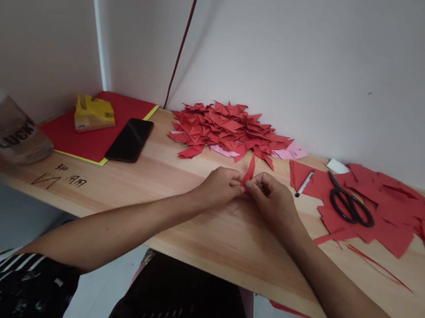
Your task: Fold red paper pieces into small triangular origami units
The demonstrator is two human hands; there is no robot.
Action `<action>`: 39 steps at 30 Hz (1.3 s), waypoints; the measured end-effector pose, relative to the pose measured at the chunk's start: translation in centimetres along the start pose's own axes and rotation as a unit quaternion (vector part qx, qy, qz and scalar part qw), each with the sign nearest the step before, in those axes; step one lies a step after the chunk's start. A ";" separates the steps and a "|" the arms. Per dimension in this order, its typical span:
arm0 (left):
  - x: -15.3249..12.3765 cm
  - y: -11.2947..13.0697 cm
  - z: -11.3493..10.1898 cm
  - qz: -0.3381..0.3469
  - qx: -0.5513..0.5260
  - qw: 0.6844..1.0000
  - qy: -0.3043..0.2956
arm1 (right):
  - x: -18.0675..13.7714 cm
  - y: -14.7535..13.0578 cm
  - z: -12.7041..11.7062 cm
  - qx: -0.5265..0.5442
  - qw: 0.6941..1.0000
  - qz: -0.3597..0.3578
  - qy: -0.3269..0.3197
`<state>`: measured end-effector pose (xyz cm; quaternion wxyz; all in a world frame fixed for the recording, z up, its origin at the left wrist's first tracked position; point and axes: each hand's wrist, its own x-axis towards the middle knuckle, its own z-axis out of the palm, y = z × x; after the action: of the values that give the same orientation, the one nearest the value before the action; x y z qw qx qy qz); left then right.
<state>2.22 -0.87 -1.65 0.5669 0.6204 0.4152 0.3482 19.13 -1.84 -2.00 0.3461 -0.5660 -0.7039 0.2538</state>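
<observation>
My left hand (pixel 219 184) and my right hand (pixel 271 198) meet over the middle of the wooden table (pixel 171 212). Both pinch a small folded piece of red paper (pixel 249 170) whose narrow point sticks up between the fingertips. Just behind it lies a heap of folded red paper shapes (pixel 228 129), with a few pink ones (pixel 293 152) at its right edge.
Loose red paper sheets (pixel 394 216) cover the right side, with black scissors (pixel 349 203) and a pen (pixel 305 184) on them. On the left are a red folder (pixel 78 131), a yellow pack (pixel 93 113), a black phone (pixel 130 140) and a plastic bag (pixel 1 126). Walls stand close behind.
</observation>
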 end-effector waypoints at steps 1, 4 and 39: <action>-0.1 0.1 0.0 -0.002 -0.001 1.000 0.002 | 0.0 0.0 0.0 -0.002 1.000 0.001 -0.001; -0.2 0.3 0.0 -0.011 -0.014 1.000 -0.001 | 0.1 0.2 0.0 -0.003 1.000 0.000 -0.006; -0.3 0.9 -0.4 0.005 -0.023 0.999 0.023 | 0.5 -0.2 -0.4 0.073 0.996 0.033 -0.027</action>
<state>1.85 -0.98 -0.66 0.5697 0.6010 0.4171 0.3745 19.26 -1.45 -1.47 0.3585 -0.5549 -0.6739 0.3308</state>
